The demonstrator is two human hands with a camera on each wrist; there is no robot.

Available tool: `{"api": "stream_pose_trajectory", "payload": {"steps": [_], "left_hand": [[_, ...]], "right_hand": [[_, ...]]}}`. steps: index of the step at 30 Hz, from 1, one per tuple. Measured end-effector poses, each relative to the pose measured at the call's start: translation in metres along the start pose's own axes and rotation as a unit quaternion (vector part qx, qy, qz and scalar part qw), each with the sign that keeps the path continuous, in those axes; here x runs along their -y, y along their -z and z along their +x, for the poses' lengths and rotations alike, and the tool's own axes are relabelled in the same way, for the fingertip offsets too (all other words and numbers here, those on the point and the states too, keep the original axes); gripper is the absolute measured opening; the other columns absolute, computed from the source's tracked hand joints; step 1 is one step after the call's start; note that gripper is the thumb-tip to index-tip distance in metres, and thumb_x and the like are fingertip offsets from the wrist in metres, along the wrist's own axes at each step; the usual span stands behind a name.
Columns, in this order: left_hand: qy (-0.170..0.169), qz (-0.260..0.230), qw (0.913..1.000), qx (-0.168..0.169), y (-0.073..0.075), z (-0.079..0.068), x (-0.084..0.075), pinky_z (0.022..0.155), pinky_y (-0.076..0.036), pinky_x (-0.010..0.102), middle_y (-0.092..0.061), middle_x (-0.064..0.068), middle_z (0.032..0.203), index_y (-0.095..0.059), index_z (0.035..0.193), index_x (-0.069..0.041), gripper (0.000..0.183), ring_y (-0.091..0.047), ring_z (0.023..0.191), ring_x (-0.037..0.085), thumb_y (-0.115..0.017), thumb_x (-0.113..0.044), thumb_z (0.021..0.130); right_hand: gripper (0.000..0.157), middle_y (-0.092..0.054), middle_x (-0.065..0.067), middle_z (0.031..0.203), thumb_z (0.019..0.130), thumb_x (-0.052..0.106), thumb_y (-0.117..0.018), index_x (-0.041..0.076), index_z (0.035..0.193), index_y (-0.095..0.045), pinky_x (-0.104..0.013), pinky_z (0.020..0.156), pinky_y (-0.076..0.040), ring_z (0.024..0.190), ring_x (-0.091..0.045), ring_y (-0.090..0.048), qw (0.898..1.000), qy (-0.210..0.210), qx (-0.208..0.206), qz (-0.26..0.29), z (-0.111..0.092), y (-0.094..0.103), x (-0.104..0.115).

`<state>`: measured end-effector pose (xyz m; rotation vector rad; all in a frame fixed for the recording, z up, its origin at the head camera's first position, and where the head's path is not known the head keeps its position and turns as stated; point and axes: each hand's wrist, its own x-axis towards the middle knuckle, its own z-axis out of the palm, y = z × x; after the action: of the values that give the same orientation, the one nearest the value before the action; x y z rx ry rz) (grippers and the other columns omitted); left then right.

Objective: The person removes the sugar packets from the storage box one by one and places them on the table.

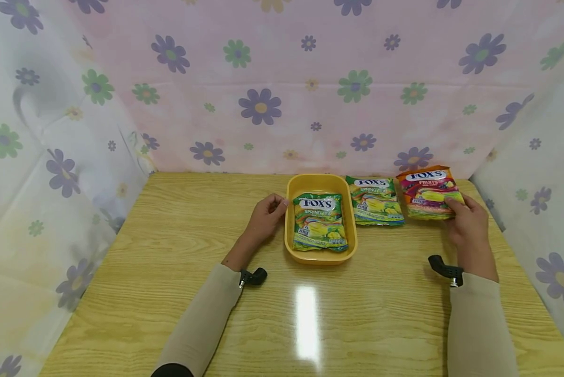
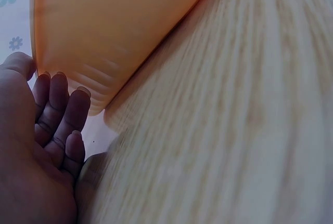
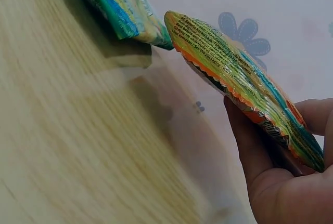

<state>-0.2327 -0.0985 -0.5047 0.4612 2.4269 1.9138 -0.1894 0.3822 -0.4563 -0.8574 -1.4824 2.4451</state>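
Note:
A yellow plastic tub [image 1: 321, 257] stands on the table with a green Fox's Spring Tea candy bag [image 1: 320, 222] lying inside it. My left hand [image 1: 265, 213] is at the tub's left side, holding its rim; in the left wrist view the thumb meets the edge and the curled fingers [image 2: 77, 110] touch the outer wall. My right hand [image 1: 471, 225] grips an orange and purple Fox's Fruits candy bag [image 1: 425, 196] by its right edge, thumb in front. In the right wrist view this bag is tilted and raised off the table.
Another green Spring Tea candy bag [image 1: 375, 201] lies between the tub and the Fruits bag. The wooden table [image 1: 192, 230] is backed by a flowered cloth [image 1: 301, 125], with more cloth at both sides.

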Motion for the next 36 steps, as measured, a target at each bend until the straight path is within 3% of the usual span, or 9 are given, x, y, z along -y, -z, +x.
{"api": "stream_pose_trajectory", "payload": {"steps": [10, 13, 16, 19, 20, 24, 26, 30, 36], "left_hand": [[-0.007, -0.003, 1.0, -0.001, -0.001, 0.002, 0.004, 0.082, -0.048, 0.029, -0.069, 0.012, 0.102, -0.068, 0.107, -0.003, 0.028, -0.059, 0.09, 0.019, -0.059, -0.029, 0.112], [-0.008, -0.005, 1.0, -0.002, -0.001, 0.002, 0.005, 0.081, -0.048, 0.028, -0.069, 0.012, 0.101, -0.068, 0.107, -0.003, 0.029, -0.059, 0.09, 0.019, -0.059, -0.029, 0.111], [-0.007, -0.005, 1.0, -0.001, -0.001, 0.002, 0.005, 0.081, -0.049, 0.028, -0.069, 0.012, 0.1, -0.068, 0.107, -0.002, 0.029, -0.06, 0.09, 0.019, -0.059, -0.029, 0.112], [-0.006, -0.005, 1.0, 0.0, -0.001, 0.002, 0.005, 0.08, -0.049, 0.029, -0.069, 0.011, 0.1, -0.068, 0.107, -0.003, 0.029, -0.06, 0.089, 0.02, -0.059, -0.03, 0.112], [-0.007, -0.005, 1.0, 0.0, -0.001, 0.002, 0.004, 0.08, -0.049, 0.029, -0.069, 0.012, 0.1, -0.068, 0.107, -0.003, 0.029, -0.06, 0.089, 0.02, -0.059, -0.03, 0.112], [-0.009, -0.005, 0.9999, 0.0, -0.001, 0.001, 0.003, 0.08, -0.049, 0.029, -0.07, 0.012, 0.102, -0.067, 0.106, -0.003, 0.029, -0.06, 0.09, 0.02, -0.059, -0.03, 0.112], [-0.01, -0.007, 0.9999, 0.0, 0.0, 0.001, 0.002, 0.08, -0.049, 0.029, -0.07, 0.013, 0.102, -0.067, 0.107, -0.002, 0.029, -0.061, 0.09, 0.021, -0.059, -0.029, 0.112], [-0.009, -0.009, 0.9999, 0.0, 0.0, 0.0, 0.001, 0.08, -0.048, 0.029, -0.071, 0.015, 0.103, -0.067, 0.107, -0.001, 0.03, -0.061, 0.09, 0.021, -0.059, -0.03, 0.112], [-0.006, -0.009, 0.9999, -0.002, 0.0, 0.0, 0.001, 0.08, -0.048, 0.028, -0.07, 0.013, 0.101, -0.067, 0.106, -0.003, 0.027, -0.059, 0.089, 0.019, -0.06, -0.028, 0.111]], "right_hand": [[0.073, -0.024, 0.001, 0.175, 0.102, 0.017, -0.072, 0.023, 0.166, -0.037, -0.015, 0.073, -0.057, 0.156, -0.016, -0.032, 1.0, 0.002, -0.005, -0.029, 0.009, 0.008, -0.012], [0.07, -0.027, -0.001, 0.173, 0.103, 0.019, -0.07, 0.021, 0.166, -0.037, -0.013, 0.07, -0.056, 0.151, -0.015, -0.039, 0.998, 0.01, -0.019, -0.062, 0.011, 0.009, -0.014], [0.067, -0.037, -0.004, 0.167, 0.104, 0.022, -0.069, 0.018, 0.164, -0.04, -0.012, 0.068, -0.055, 0.136, -0.012, -0.052, 0.991, 0.017, -0.053, -0.119, 0.013, 0.01, -0.014], [0.065, -0.045, -0.003, 0.163, 0.103, 0.026, -0.071, 0.017, 0.162, -0.044, -0.013, 0.082, -0.054, 0.125, -0.009, -0.055, 0.977, 0.024, -0.088, -0.195, 0.012, 0.009, -0.013], [0.064, -0.047, -0.004, 0.161, 0.103, 0.028, -0.07, 0.016, 0.161, -0.046, -0.015, 0.087, -0.053, 0.124, -0.009, -0.055, 0.966, 0.035, -0.098, -0.238, 0.012, 0.009, -0.012], [0.061, -0.049, -0.009, 0.16, 0.103, 0.032, -0.066, 0.013, 0.159, -0.051, -0.029, 0.108, -0.047, 0.135, -0.019, -0.052, 0.904, 0.09, -0.122, -0.398, 0.006, 0.008, -0.009], [0.06, -0.054, -0.013, 0.156, 0.102, 0.034, -0.064, 0.01, 0.156, -0.053, -0.032, 0.106, -0.048, 0.134, -0.024, -0.054, 0.871, 0.127, -0.131, -0.456, 0.002, 0.008, -0.007], [0.059, -0.058, -0.015, 0.151, 0.102, 0.035, -0.064, 0.007, 0.153, -0.056, -0.026, 0.093, -0.052, 0.135, -0.028, -0.058, 0.856, 0.162, -0.122, -0.475, -0.003, 0.004, -0.003], [0.058, -0.054, -0.014, 0.155, 0.105, 0.038, -0.059, 0.009, 0.155, -0.054, -0.037, 0.106, -0.05, 0.141, -0.031, -0.052, 0.862, 0.166, -0.099, -0.468, -0.017, -0.013, 0.004]]}}
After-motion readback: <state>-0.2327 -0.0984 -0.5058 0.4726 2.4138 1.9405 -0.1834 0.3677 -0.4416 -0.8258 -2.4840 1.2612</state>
